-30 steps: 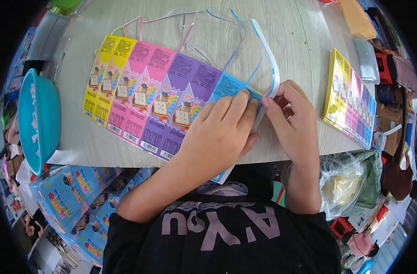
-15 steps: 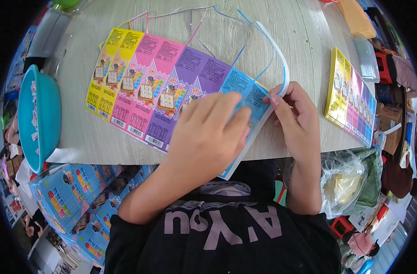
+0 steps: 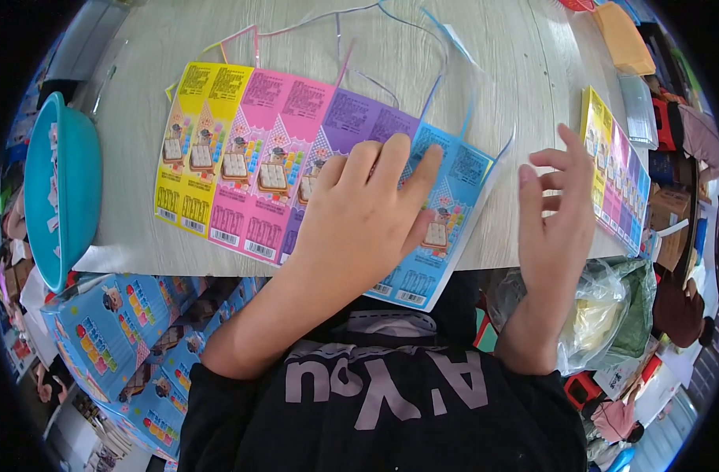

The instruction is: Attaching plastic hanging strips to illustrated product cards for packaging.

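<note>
A printed sheet (image 3: 218, 157) with yellow, pink, purple and blue panels lies on the table, its lower right corner reaching past the near edge. My left hand (image 3: 359, 208) rests on its purple and blue part with the fingers apart, pressing down and hiding some of the print. To the right of the sheet, my right hand (image 3: 560, 200) is raised, fingers spread, holding nothing. Thin coloured strips (image 3: 434, 90) stick up and loop along the sheet's far edge. Near its upper right corner, a pale strip (image 3: 507, 145) is blurred.
A stack of similar sheets (image 3: 611, 169) lies at the right. A turquoise basin (image 3: 84, 193) with small paper pieces stands at the left. Blue printed boxes (image 3: 108, 326) are below the table's left side; a clear plastic bag (image 3: 599, 315) is below its right side.
My right hand has let go of the white-and-blue strip at the sheet's right edge and moved right, opening. My left hand stays on the sheet, which has shifted slightly.
</note>
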Available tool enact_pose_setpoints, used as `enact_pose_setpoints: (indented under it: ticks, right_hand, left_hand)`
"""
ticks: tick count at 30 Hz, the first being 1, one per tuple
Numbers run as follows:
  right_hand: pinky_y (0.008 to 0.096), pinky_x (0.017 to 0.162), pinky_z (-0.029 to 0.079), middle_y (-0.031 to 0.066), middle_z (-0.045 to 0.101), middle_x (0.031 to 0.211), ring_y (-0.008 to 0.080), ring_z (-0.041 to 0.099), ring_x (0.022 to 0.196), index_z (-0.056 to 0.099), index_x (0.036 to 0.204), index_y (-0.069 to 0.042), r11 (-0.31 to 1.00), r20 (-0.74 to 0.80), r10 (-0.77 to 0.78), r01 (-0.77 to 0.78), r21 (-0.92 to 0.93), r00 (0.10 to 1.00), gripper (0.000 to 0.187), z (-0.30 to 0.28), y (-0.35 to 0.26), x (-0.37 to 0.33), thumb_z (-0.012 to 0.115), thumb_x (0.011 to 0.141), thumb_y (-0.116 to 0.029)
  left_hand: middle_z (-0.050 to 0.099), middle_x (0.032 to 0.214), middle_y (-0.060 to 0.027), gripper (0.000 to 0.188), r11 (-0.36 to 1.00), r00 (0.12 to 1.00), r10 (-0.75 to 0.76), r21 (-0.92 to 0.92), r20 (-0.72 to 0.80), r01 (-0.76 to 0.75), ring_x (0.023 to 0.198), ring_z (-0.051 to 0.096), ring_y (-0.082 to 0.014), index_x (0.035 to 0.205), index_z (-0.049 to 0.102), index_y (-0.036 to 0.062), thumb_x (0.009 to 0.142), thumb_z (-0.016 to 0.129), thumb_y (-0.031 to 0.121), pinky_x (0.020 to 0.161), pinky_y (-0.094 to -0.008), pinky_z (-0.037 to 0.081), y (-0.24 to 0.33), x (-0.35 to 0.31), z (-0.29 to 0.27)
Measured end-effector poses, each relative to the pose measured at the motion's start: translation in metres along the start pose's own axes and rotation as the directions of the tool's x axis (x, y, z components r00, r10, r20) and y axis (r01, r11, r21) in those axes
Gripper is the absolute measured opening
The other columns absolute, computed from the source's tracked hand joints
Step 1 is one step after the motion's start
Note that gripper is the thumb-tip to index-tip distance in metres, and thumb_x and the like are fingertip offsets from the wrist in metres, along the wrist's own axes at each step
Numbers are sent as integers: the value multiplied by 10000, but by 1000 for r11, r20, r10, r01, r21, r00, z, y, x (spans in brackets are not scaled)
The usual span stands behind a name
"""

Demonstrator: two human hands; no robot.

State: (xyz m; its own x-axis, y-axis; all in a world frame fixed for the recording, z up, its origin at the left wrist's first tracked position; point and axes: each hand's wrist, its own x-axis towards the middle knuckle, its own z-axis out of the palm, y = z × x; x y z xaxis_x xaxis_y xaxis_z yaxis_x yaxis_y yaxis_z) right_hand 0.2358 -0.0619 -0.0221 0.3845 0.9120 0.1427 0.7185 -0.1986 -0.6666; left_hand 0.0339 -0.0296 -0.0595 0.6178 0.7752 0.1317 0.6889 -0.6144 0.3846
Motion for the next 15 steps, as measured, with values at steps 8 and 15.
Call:
enact_pose_setpoints:
  ticks: [8,15]
  right_hand:
    - [419,855,468,96,638,1047,294,604,956,718,1130,-77,772,222,-487,535,-344,845,239,18,-10,12,755,901,-135]
    - [430,871,434,49,637,1025,292,599,988,710,974,-100,760,228,-445,500,-416,866,117,32,-9,14,758,883,-155]
  left_hand:
    - [541,1268,-115,618,999,999,21,25,-26,-20,1094,547,-305,1423,634,143,840,766,303,872,-448,476,-6,-4,-1]
    - [539,1270,-106,605,1000,1000,12,28,-21,-11,1099,545,-294,1424,643,199,842,750,318,857,-439,474,-8,-7,-1]
